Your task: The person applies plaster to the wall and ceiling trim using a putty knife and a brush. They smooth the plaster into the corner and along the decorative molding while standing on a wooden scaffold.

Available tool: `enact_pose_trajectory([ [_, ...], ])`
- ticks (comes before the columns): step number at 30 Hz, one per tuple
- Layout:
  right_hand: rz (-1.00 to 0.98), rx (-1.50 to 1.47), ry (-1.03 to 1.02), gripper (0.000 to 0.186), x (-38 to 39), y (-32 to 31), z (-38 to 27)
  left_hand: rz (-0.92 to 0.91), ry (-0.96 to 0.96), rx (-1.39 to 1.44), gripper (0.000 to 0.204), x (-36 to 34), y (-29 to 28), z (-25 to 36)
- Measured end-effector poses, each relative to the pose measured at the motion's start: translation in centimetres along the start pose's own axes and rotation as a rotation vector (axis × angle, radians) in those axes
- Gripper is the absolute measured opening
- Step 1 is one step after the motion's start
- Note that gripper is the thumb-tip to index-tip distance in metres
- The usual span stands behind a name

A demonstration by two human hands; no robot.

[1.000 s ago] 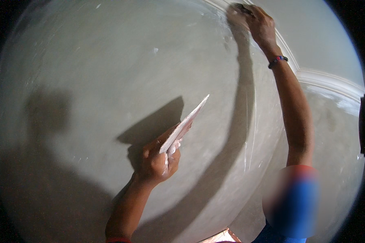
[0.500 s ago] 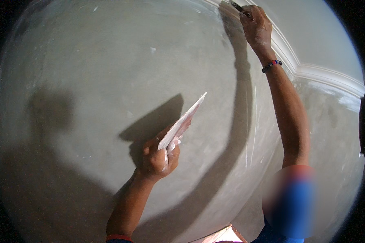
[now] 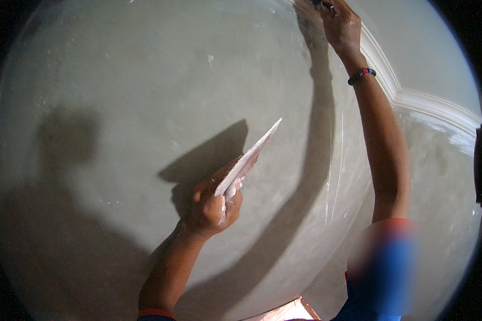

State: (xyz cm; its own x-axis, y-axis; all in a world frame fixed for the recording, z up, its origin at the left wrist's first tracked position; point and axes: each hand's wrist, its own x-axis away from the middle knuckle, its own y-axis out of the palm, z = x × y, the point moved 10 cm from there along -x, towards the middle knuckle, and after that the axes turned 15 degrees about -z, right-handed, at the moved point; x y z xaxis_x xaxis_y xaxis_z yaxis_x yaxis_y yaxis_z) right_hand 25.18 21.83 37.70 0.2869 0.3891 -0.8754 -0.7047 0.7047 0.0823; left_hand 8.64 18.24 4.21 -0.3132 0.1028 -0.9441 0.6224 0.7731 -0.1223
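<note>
My left hand is closed around a flat plate tool smeared with white paste, tilted edge-on in front of the grey plastered wall; paste coats some of my fingers. My right hand is raised to the top of that wall beside the white cornice, gripping a dark scraper whose far end is cut off or hidden at the upper edge. A beaded bracelet circles my right wrist.
A second wall with white patches under the cornice meets this one on the right. A pale ceiling spans the upper right. A dark object sits at the right rim, and a light board-like surface shows at the bottom.
My right hand shifted left, then rose slightly with the scraper along the top of the wall. My left hand and its plate have moved a little up and to the right.
</note>
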Motion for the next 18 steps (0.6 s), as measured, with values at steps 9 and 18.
enact_pose_trajectory([
  [9, -0.098, 0.029, 0.119, 0.015, 1.4, 0.6, 2.2, 0.019, -0.037, -0.045, 0.032, 0.3, -0.6, -0.3],
  [18, -0.071, 0.175, -0.039, 0.022, 4.7, -1.7, 8.3, 0.015, 0.002, -0.024, 0.034, -0.1, 0.2, -0.4],
])
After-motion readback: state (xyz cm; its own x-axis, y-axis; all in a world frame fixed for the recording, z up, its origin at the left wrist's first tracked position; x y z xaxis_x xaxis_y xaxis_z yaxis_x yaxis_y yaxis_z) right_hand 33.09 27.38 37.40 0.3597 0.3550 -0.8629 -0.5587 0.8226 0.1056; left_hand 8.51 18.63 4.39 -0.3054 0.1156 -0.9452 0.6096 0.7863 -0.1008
